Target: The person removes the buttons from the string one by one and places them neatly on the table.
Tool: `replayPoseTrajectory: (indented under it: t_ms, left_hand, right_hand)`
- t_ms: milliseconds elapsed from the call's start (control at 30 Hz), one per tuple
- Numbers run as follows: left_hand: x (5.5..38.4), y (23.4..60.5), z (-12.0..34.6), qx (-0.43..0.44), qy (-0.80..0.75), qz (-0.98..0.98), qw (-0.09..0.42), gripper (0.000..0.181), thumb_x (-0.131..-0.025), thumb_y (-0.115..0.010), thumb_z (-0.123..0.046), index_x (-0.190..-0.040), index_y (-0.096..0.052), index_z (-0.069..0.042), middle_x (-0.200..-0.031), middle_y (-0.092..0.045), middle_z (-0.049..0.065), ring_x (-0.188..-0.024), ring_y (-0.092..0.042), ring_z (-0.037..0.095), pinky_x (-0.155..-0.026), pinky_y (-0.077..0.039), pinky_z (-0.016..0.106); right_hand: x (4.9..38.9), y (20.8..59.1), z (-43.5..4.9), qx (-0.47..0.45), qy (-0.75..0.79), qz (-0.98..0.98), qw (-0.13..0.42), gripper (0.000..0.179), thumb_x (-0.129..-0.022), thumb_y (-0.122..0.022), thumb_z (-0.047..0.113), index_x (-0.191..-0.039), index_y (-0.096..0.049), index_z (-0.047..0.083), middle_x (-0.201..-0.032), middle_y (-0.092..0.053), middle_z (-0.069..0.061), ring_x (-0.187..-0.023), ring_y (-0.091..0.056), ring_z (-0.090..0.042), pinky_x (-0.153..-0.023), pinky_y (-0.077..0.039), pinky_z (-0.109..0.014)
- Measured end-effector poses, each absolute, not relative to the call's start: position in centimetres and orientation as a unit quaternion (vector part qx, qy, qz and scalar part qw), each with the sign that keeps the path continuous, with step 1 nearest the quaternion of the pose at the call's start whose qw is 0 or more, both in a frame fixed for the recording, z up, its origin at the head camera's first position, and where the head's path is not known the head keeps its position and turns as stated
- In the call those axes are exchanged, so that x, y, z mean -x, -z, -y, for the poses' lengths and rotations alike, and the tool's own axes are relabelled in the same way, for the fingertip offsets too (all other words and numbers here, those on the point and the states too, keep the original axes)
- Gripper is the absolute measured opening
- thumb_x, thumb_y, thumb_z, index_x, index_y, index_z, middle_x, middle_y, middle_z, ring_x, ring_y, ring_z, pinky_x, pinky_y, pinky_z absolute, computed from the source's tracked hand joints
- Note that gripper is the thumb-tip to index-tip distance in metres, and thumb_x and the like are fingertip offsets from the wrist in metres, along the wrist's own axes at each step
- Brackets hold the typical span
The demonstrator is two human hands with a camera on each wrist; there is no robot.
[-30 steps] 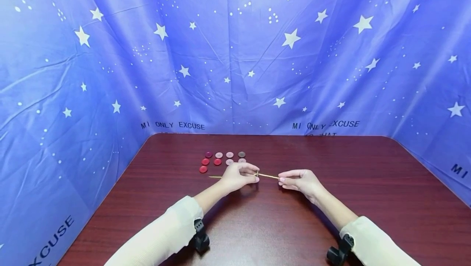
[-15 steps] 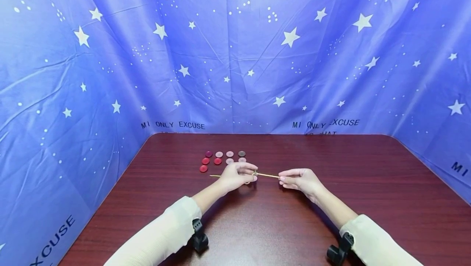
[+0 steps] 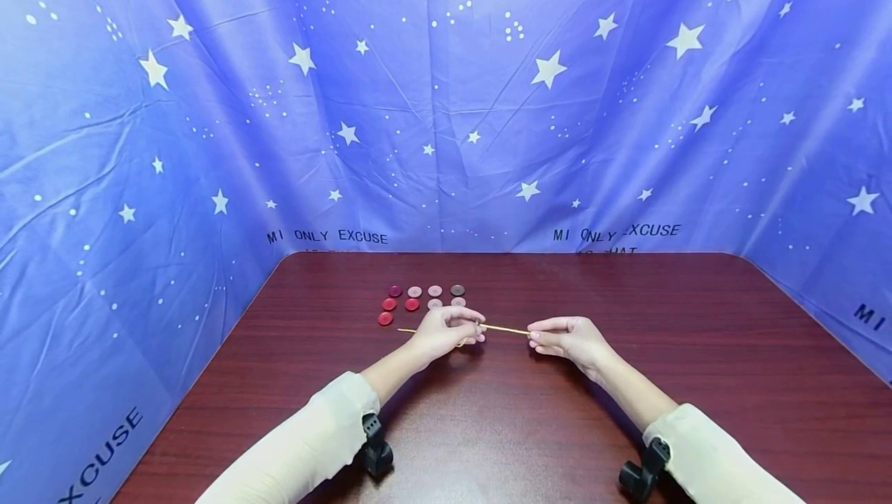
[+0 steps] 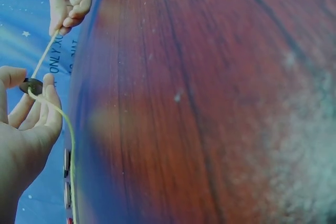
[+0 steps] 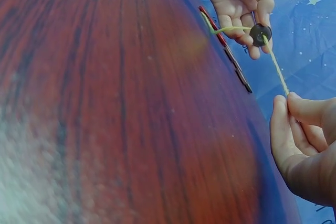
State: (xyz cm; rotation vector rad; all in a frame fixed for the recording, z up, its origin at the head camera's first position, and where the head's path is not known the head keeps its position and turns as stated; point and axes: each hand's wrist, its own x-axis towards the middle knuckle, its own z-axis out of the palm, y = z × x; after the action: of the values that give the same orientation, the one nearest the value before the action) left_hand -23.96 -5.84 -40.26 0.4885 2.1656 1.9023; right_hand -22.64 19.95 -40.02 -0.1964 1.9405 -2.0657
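Note:
In the head view my left hand (image 3: 440,335) is over the table, a short way left of my right hand (image 3: 574,343). Between thumb and fingers the left hand pinches a dark round button (image 5: 256,33) by its edge. A yellow cord (image 3: 505,329) runs through the button, as both wrist views show. My right thumb and fingertips pinch the cord close to its end, and the stretch up to the button is straight. On the other side the cord's tail (image 4: 72,145) hangs in a loose curve behind the left hand.
Several buttons lie in rows on the dark red wooden table (image 3: 627,396) beyond the left hand: red buttons (image 3: 412,304), pale pink ones (image 3: 435,291), a maroon one (image 3: 395,291) and a grey-brown one (image 3: 457,289). A blue star-patterned curtain (image 3: 432,101) surrounds the table.
My left hand has shifted slightly left with the button, so the cord between the hands is a little longer. The right hand stays nearly still, still pinching the cord.

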Motion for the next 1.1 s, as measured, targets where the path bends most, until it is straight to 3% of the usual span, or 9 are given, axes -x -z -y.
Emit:
replayPoseTrajectory:
  t_ms: [333, 567, 833, 1100]
  left_hand:
    - [23.9, 40.4, 6.2, -0.164, -0.658, -0.727, 0.108, 0.032, -0.090, -0.061, -0.005, -0.116, -0.061, 0.014, -0.110, -0.066, 0.032, -0.079, -0.071, 0.009, -0.078, -0.059, 0.028]
    - [24.3, 40.7, 6.7, -0.177, -0.647, -0.732, 0.115, 0.037, -0.088, -0.066, -0.006, -0.120, -0.060, 0.013, -0.113, -0.065, 0.032, -0.088, -0.073, 0.017, -0.083, -0.059, 0.034]
    - [24.2, 40.5, 7.4, -0.166, -0.639, -0.740, 0.128, 0.039, -0.084, -0.071, -0.006, -0.118, -0.062, 0.010, -0.106, -0.071, 0.025, -0.077, -0.069, 0.002, -0.079, -0.059, 0.030]
    - [24.0, 40.4, 8.1, -0.156, -0.619, -0.761, 0.115, 0.039, -0.081, -0.075, -0.009, -0.117, -0.066, 0.003, -0.107, -0.072, 0.021, -0.086, -0.067, 0.002, -0.082, -0.058, 0.028]
  right_hand:
    - [22.7, 40.2, -20.2, 0.066, 0.716, -0.680, 0.145, 0.029, -0.086, -0.065, -0.004, -0.113, -0.062, -0.015, -0.084, -0.074, 0.000, -0.077, -0.071, -0.007, -0.076, -0.058, -0.021]
    - [22.7, 40.0, -20.3, 0.067, 0.712, -0.685, 0.139, 0.034, -0.085, -0.066, -0.003, -0.115, -0.059, -0.019, -0.085, -0.074, 0.002, -0.078, -0.071, -0.007, -0.076, -0.058, -0.022]
    - [22.7, 40.0, -20.4, 0.070, 0.709, -0.688, 0.138, 0.039, -0.086, -0.065, -0.003, -0.118, -0.054, -0.022, -0.088, -0.074, 0.001, -0.079, -0.071, -0.008, -0.077, -0.058, -0.022]
    - [22.9, 39.6, -20.8, 0.060, 0.714, -0.685, 0.130, 0.036, -0.086, -0.065, -0.003, -0.117, -0.057, -0.019, -0.088, -0.074, 0.001, -0.080, -0.071, -0.008, -0.077, -0.058, -0.022]
